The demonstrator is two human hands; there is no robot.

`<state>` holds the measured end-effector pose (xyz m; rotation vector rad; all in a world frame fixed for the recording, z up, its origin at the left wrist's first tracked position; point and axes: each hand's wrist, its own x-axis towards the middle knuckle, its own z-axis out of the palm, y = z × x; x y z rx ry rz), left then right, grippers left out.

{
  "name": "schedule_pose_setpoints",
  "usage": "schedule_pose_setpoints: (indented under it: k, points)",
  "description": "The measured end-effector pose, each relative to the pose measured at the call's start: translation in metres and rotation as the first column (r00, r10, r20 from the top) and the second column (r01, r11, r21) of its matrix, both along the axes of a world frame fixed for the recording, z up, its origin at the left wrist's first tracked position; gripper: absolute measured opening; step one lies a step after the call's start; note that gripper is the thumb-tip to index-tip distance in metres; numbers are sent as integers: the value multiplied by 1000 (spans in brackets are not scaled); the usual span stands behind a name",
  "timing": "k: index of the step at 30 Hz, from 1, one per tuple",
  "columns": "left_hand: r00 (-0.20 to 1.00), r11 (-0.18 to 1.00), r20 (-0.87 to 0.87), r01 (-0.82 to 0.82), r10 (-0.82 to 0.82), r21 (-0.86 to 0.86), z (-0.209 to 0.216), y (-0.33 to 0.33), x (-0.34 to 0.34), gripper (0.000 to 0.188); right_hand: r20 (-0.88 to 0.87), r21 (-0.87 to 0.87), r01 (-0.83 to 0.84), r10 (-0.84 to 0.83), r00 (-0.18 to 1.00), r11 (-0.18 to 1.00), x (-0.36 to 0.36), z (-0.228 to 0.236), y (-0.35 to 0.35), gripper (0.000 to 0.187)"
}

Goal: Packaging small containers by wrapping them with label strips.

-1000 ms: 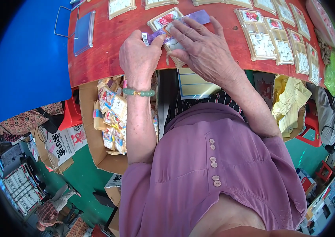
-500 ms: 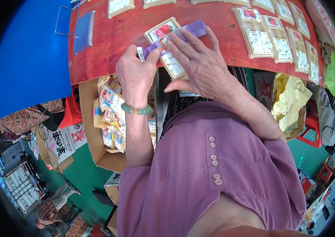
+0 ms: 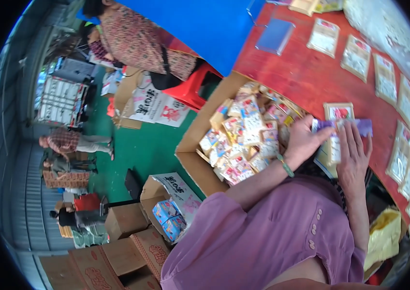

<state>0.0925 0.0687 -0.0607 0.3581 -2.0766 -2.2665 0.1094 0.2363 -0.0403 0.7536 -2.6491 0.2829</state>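
Note:
A small cream tray (image 3: pixel 339 108) with a strawberry picture and white pieces lies at the near edge of the red table. Across its middle runs a purple printed strip (image 3: pixel 366 127). My left hand (image 3: pixel 305 141), with a green bead bracelet at the wrist, pinches the strip's left end between thumb and fingers. Flat on the strip and tray rests my right hand (image 3: pixel 354 153), its fingers stretched out. The middle of the strip is hidden under those fingers.
Below the table's left edge stands a cardboard box (image 3: pixel 193 166) heaped with wrapped trays. Several filled trays (image 3: pixel 398 152) lie along the table's right side. A clear plastic case (image 3: pixel 275 36) is at the far left. A person (image 3: pixel 135 36) sits beside the blue surface (image 3: pixel 205 29).
The view has swung left, so the trays and my hands appear farther right. My right hand's fingers are closer together. My left hand still grips the strip's end.

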Motion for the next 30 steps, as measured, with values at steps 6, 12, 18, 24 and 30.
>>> schedule_pose_setpoints:
  k: [6,12,18,24,30]
  points:
    - [963,932,194,113,-188,345,19,7,-4,30,-94,-8,-30,29,995,1000,-5,-6,10,57]
    - [965,867,175,85,-194,491,33,7,2,43,-119,-58,-69,62,991,996,-1,-5,4,51]
    - [989,851,82,62,-122,521,24,5,10,35,-92,-85,-107,99,991,991,7,0,2,52]
    - [994,875,32,77,-104,478,35,-10,24,36,223,-253,-257,315,923,933,15,39,8,67]
    - [989,934,-124,113,-75,338,38,-11,38,32,255,-641,-90,322,912,762,16,28,4,48]
